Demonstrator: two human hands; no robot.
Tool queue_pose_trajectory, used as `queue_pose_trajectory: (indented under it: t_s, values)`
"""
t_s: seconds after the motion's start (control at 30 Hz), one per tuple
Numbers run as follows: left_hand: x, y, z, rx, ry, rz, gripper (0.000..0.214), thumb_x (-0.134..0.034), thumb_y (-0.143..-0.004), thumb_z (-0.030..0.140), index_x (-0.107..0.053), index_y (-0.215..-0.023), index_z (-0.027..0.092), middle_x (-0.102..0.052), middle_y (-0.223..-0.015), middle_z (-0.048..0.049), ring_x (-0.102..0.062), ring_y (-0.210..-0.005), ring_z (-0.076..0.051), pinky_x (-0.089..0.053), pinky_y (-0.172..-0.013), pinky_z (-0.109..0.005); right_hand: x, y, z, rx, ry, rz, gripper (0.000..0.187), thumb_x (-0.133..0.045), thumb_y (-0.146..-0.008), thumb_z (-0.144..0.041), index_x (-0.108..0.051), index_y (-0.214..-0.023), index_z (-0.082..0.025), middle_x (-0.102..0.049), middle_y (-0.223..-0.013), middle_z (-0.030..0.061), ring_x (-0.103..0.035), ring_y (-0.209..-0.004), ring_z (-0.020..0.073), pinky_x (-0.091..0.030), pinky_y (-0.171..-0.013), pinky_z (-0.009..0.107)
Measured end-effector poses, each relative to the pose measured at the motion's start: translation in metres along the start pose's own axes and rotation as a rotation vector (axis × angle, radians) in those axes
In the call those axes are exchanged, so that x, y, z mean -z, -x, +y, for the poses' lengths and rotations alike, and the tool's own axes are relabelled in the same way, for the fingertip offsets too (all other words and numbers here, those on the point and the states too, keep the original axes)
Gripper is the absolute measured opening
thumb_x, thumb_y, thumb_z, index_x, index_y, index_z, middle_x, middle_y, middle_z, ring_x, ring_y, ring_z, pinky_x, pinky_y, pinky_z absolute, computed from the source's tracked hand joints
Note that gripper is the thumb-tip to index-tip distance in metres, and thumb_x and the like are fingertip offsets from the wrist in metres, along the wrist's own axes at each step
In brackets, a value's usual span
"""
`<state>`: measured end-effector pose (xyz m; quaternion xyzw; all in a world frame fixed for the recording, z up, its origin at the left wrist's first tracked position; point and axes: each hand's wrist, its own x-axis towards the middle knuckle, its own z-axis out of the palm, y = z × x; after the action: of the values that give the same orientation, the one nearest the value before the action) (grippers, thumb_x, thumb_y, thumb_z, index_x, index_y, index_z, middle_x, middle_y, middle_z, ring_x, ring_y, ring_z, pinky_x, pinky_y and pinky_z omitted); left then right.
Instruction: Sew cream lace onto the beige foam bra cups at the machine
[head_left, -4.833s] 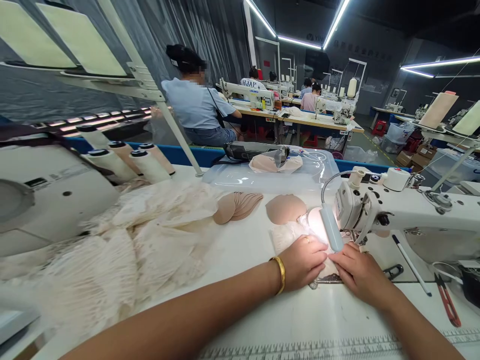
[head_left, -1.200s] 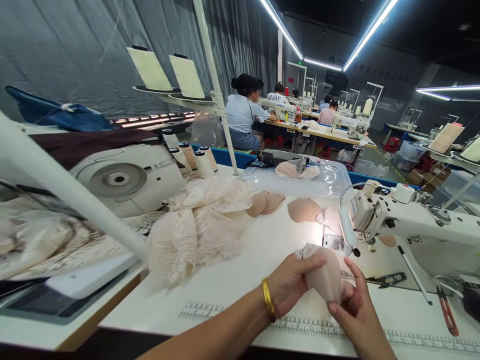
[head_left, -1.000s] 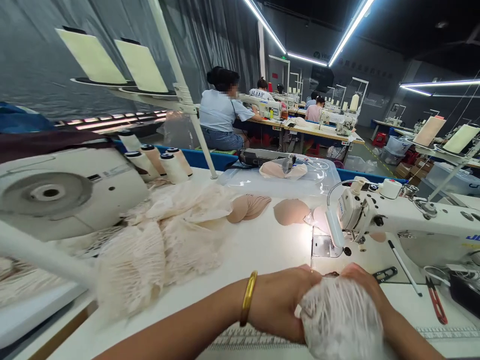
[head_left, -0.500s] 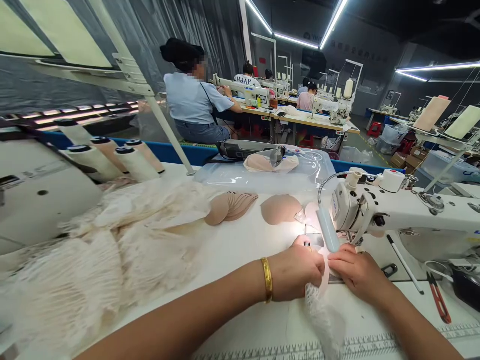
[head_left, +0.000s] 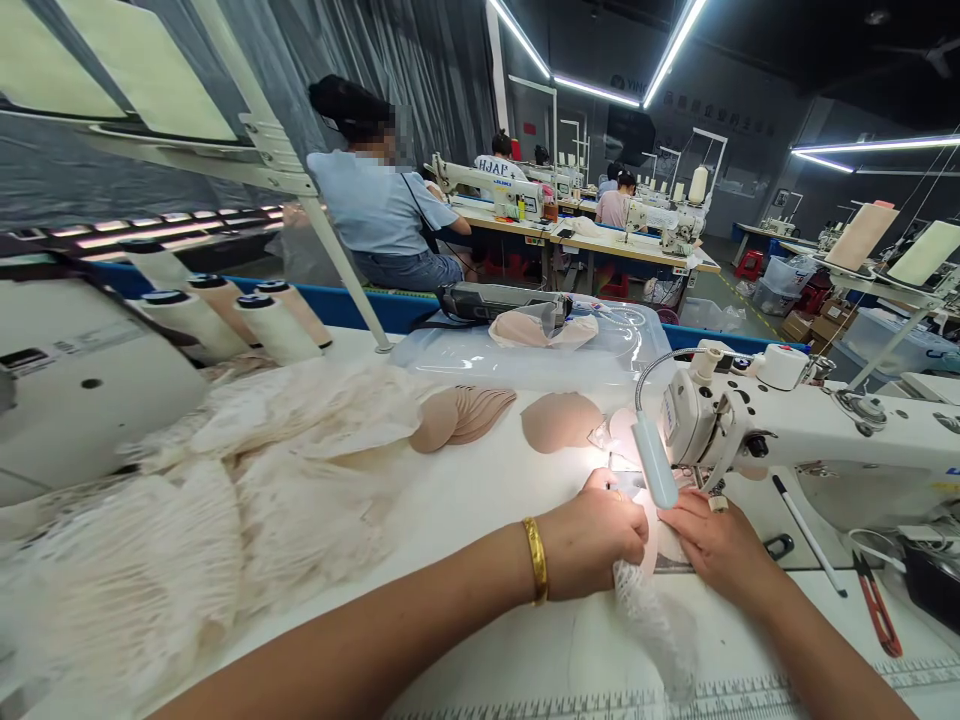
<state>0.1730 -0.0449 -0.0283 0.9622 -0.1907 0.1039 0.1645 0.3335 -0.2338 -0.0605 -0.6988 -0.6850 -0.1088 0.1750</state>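
Note:
Strong light falls on my left hand (head_left: 604, 540), which wears a gold bangle (head_left: 535, 560). Its fingers are closed on a piece of white lace fabric (head_left: 652, 625) that hangs toward the table's front edge. A pale pink strip (head_left: 649, 535) runs between my two hands. My right hand (head_left: 724, 545) lies with fingers stretched flat on pale fabric beside the head of the white sewing machine (head_left: 757, 420). The needle area is partly hidden by a pale blue lamp (head_left: 655, 465) on a bendy neck.
Beige cup pieces (head_left: 469, 418) and a single cup (head_left: 562, 420) lie behind my hands. Cream ruffled fabric (head_left: 225, 500) is heaped at left. Red thread snips (head_left: 876, 605), a white pen (head_left: 810, 535) and a printed ruler (head_left: 750, 690) lie at right and front. A co-worker (head_left: 382, 190) sits beyond.
The hanging lace has shifted slightly right. My right hand has moved slightly, and more pale fabric shows beside its fingers. My left hand keeps its grip.

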Motion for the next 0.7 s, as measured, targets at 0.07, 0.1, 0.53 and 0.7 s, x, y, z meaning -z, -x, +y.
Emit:
queue_pose_trajectory:
  t_s: [0.07,0.1,0.53,0.7]
  values:
    - [0.001,0.000,0.000,0.003,-0.005,-0.016,0.015,-0.070,-0.066,0.006,-0.068,-0.063,0.020,-0.076,-0.093,0.0006,-0.062,-0.074,-0.017,-0.037,-0.093,-0.039,0.000,0.000,0.000,0.005,0.006,-0.001,0.039,-0.046,-0.092,-0.006,-0.069,-0.116,-0.027,-0.073,-0.120,0.0033,-0.066,-0.102,0.0225,-0.049,-0.069,0.029]
    - [0.002,-0.001,0.000,0.000,-0.007,-0.023,0.015,-0.070,-0.066,0.005,-0.068,-0.063,0.020,-0.076,-0.094,0.0006,-0.063,-0.074,-0.017,-0.037,-0.093,-0.039,0.000,0.000,0.001,0.007,0.007,0.002,0.040,-0.046,-0.092,-0.006,-0.069,-0.117,-0.027,-0.073,-0.120,0.0032,-0.066,-0.103,0.0227,-0.049,-0.069,0.029]
    - [0.002,-0.002,-0.006,-0.016,-0.042,0.015,0.015,-0.077,-0.068,0.010,-0.067,-0.062,0.020,-0.076,-0.097,0.0029,-0.065,-0.078,-0.016,-0.037,-0.085,-0.035,0.001,0.000,0.000,0.020,0.011,0.021,0.038,-0.044,-0.092,-0.006,-0.069,-0.115,-0.024,-0.074,-0.116,0.0050,-0.065,-0.103,0.0245,-0.053,-0.075,0.032]
    - [0.003,-0.004,-0.014,-0.015,-0.065,0.043,0.015,-0.074,-0.068,0.008,-0.065,-0.064,0.019,-0.076,-0.097,0.0040,-0.065,-0.078,-0.016,-0.035,-0.080,-0.034,0.000,0.001,0.001,0.023,0.018,0.027,0.041,-0.043,-0.090,-0.004,-0.069,-0.114,-0.024,-0.074,-0.110,0.0058,-0.066,-0.100,0.0227,-0.053,-0.072,0.030]
